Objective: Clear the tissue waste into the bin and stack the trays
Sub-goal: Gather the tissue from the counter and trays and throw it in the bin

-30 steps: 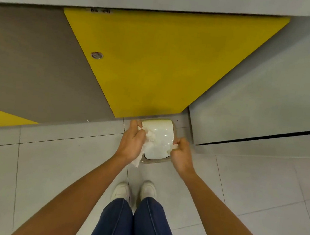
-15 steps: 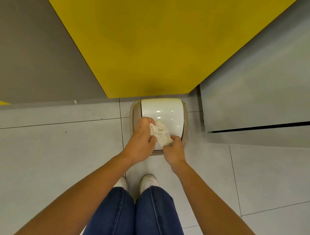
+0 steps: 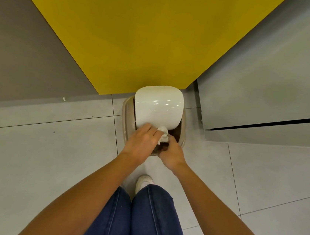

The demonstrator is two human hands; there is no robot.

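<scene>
left hand [image 3: 143, 141] flat, pressing tilted lid [image 3: 158, 106] | right hand [image 3: 173, 154] pinching tissue [image 3: 162, 135] over bin [image 3: 182, 138] opening

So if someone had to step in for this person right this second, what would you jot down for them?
Left hand: fingers straight, pressing the white swing lid so it tilts open.
Right hand: pinches the tissue wad at the opening of the bin.
Done: tissue is at the bin mouth and the lid is open.
Left to do: drop the tissue in, release the lid, then stack the trays. No trays are in view from here.
</scene>
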